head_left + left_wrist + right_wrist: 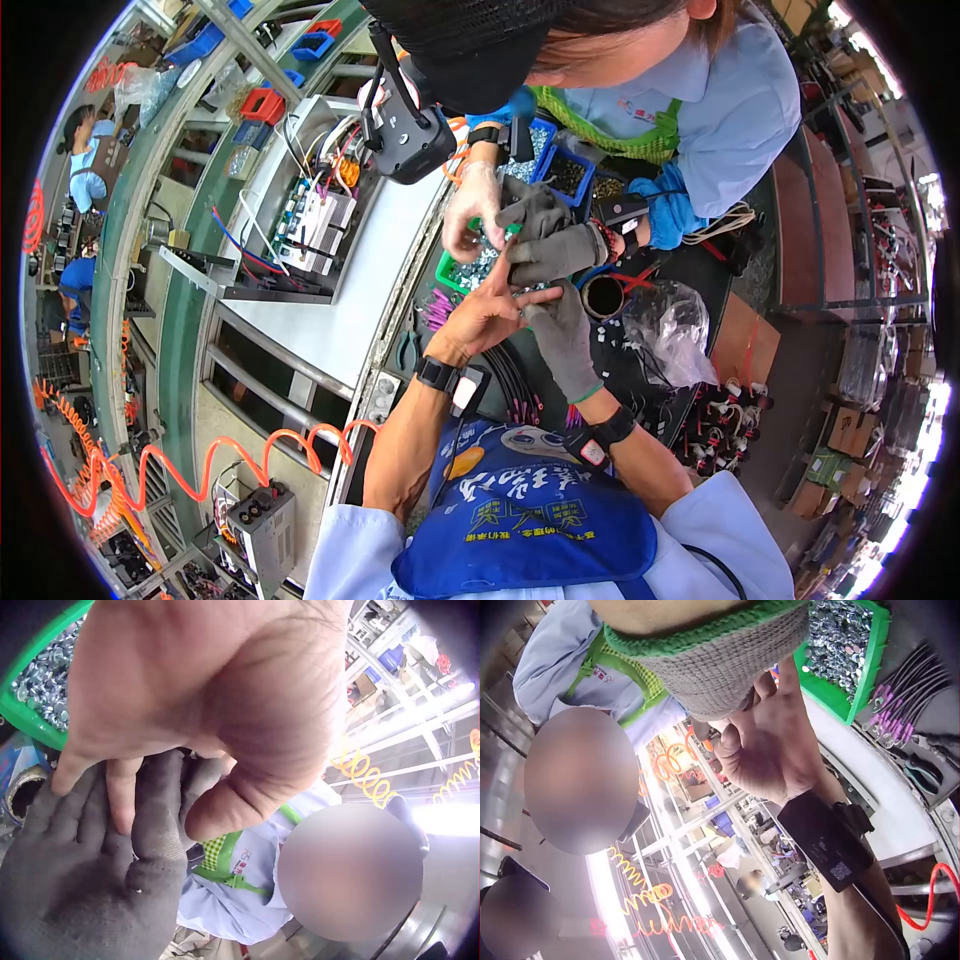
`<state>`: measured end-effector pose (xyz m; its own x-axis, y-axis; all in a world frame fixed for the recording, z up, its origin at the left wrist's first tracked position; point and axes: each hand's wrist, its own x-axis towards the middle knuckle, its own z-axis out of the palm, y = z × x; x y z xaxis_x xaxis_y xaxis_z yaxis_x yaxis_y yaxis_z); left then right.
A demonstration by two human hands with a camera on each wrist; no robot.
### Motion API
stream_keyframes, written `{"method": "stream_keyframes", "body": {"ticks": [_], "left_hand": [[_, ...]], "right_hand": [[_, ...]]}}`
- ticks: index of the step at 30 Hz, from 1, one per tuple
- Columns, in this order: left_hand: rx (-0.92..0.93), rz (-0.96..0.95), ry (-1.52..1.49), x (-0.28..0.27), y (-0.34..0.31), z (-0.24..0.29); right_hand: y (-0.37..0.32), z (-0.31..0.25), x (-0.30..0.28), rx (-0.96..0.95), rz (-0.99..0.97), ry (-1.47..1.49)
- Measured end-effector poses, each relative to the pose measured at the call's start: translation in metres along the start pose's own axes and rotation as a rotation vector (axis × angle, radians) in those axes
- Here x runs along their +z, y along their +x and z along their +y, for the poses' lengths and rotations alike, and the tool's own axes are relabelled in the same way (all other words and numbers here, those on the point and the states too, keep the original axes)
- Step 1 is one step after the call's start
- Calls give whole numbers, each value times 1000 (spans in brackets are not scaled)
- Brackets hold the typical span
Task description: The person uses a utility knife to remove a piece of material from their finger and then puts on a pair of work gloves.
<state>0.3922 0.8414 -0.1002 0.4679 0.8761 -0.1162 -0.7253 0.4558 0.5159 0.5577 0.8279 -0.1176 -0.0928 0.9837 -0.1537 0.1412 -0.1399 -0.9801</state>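
In the head view my bare left hand (pixel 485 310) is raised over the bench, its index finger pointing straight up and another finger stretched toward my right hand (pixel 563 340), which wears a grey knitted glove. In the left wrist view my bare fingers (pixel 120 791) hang down over the gloved right hand (pixel 82 877) and touch its fairly straight fingers. The right wrist view shows my left palm (pixel 772 746) beside the glove's green-edged cuff (pixel 712 664), which hides the gloved fingers. Just beyond, another person's grey-gloved hand (pixel 553 253) meets my fingertips.
A green bin (pixel 847 712) of small metal parts lies beyond my left hand. Black cables with purple ends (pixel 892 712) and pliers (pixel 407 350) are on the bench. Opposite, another person (pixel 725 110) leans in. Plastic bags (pixel 670 330) lie right; a conveyor with an open metal unit (pixel 315 225) is left.
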Motion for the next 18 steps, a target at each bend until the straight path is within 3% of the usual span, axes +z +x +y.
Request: {"method": "stream_keyframes", "body": {"ticks": [4,7,18], "left_hand": [[-13,-12,-84,1,2,1],[-17,-10,-133,2,1,3],[-12,4,-130,-2,3,2]], "right_hand": [[0,-11,-3,55,-44,-81],[-2,-14,1,-44,37,-101],[-2,-14,1,-53,49,-72]]}}
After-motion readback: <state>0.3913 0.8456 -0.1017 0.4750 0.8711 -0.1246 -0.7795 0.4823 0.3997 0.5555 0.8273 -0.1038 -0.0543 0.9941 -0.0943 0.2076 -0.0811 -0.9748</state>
